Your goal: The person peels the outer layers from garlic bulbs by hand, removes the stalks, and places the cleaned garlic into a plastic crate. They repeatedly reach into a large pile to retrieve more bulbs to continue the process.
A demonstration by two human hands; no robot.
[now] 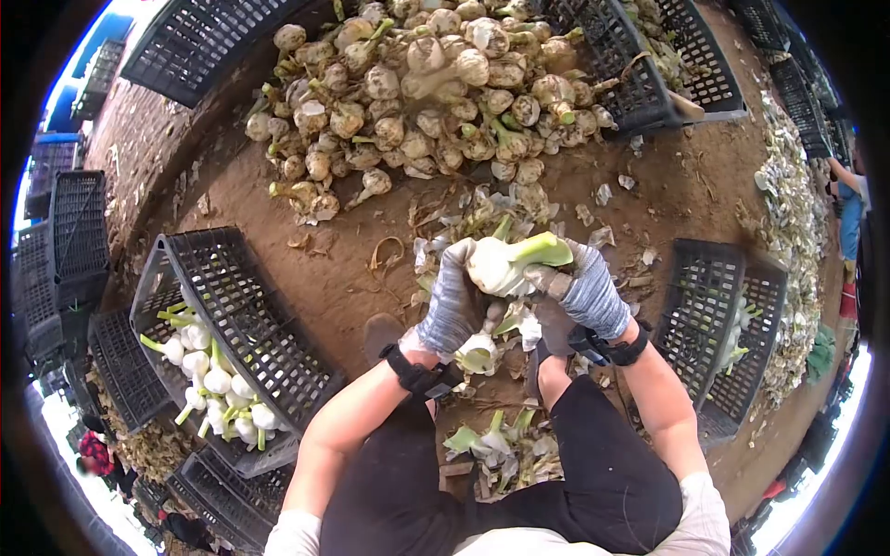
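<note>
A white garlic bulb (494, 269) with a thick green stem is between my two gloved hands, over the ground in front of my knees. My left hand (452, 292), in a grey knit glove, is closed around the bulb's left side. From the right, my right hand (590, 289) grips it close to the cut stem, thumb pressed against the bulb. Below them, pale outer skin (477, 354) and leafy scraps show between my legs. Ahead lies a large heap of soil-stained garlic (399, 102).
At left, a tilted black crate (269, 315) holds cleaned garlic bulbs (218, 380). Another black crate (695, 296) with some garlic stands at right. More crates (185, 46) flank the heap. Peelings (505, 449) litter the ground, and a person (849, 213) is at the far right.
</note>
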